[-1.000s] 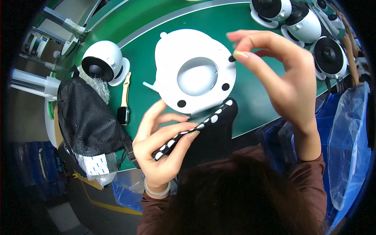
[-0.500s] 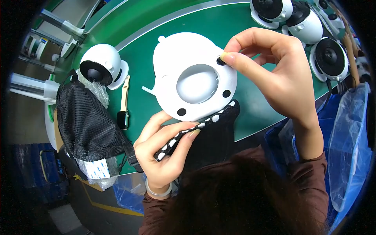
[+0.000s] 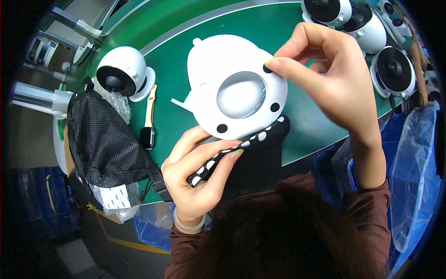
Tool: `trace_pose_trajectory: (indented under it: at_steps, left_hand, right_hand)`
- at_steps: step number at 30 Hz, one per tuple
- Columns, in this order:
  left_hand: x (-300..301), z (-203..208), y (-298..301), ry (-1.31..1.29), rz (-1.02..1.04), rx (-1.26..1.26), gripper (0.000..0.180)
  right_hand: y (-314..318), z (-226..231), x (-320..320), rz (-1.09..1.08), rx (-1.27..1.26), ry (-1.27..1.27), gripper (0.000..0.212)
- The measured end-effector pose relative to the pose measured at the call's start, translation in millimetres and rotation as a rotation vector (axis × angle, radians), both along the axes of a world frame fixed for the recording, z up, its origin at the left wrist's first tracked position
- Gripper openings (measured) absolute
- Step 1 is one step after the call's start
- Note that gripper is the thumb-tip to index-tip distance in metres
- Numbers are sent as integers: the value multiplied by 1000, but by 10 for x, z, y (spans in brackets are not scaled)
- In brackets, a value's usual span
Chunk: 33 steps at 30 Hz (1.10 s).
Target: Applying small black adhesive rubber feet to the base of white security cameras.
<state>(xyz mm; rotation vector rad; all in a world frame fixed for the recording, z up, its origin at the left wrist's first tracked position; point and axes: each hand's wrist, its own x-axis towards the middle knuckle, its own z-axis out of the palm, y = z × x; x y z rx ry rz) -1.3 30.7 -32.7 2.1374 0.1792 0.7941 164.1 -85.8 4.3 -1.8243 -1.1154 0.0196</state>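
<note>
A white rounded device (image 3: 218, 60) lies with its ring-shaped base turned up, the ring surrounding a smooth pale centre. Two black round pads (image 3: 222, 128) sit on the ring. At its upper right, my right hand (image 3: 339, 88) pinches a third black round pad (image 3: 267, 69) between thumb and fingertip, against the ring. Below the device, my left hand (image 3: 197, 181) is closed on a bent black strip with white dots (image 3: 253, 139). The left fingers also reach the device's lower edge, and its far underside is hidden.
On the green table (image 3: 176, 51) a white camera (image 3: 123, 69) stands at left, beside a watch (image 3: 147, 132) and a black mesh bag (image 3: 107, 144). Several similar cameras (image 3: 395, 69) stand at right. Blue plastic-lined bins (image 3: 409, 181) are below the table's right edge.
The whole scene has shifted slightly in view. My right hand keeps its pinch at the upper-right pad, and my left hand still holds the dotted strip.
</note>
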Motion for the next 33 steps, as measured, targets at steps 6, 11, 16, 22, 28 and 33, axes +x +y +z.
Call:
trace_pose_trajectory:
  at_steps: [6, 11, 16, 22, 28, 33]
  left_hand:
    - [-114, -50, -20, -57, 104, -145, 22]
    - [-211, -7, 0, -16, 111, -106, 24]
    - [-218, 16, -41, -4, 118, -129, 23]
    - [-183, 30, 12, -41, 31, 4, 21]
    - [-169, -1, -11, -28, -4, -205, 18]
    - [-155, 6, -18, -21, 10, -328, 16]
  right_hand:
    - [-80, -62, -42, -19, 203, -336, 12]
    - [-257, -137, -324, 221, 13, -313, 20]
    - [-258, -220, -350, 195, 22, -277, 22]
    - [-235, -186, -346, 206, 7, -286, 21]
    - [-216, -160, -317, 235, 2, -263, 20]
    - [-238, -189, -320, 228, 7, -451, 18]
